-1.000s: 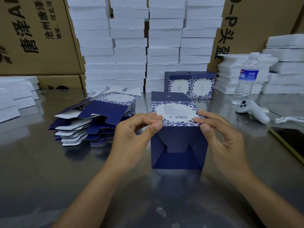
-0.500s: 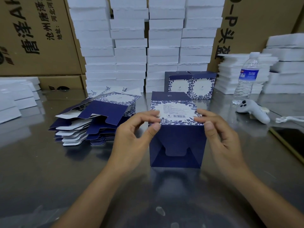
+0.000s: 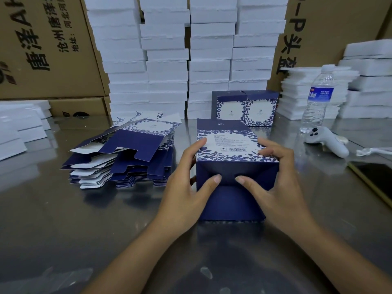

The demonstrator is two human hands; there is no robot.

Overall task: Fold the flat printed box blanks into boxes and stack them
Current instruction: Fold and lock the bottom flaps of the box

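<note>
Closure of the end flaps [image 3: 228,171] is the step in hand. Box [image 3: 231,203] lies on the table [image 3: 63,219], centre; left hand [image 3: 186,187] and right hand [image 3: 277,187] each clasp a side, thumbs pressing inward. Next, by judgement: lock flaps squarely, then stack beside finished boxes [image 3: 246,109].

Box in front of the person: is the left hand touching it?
Touching. The head view shows the left hand gripping the box: its thumb presses the dark blue flap and its fingers wrap the left side.
</note>
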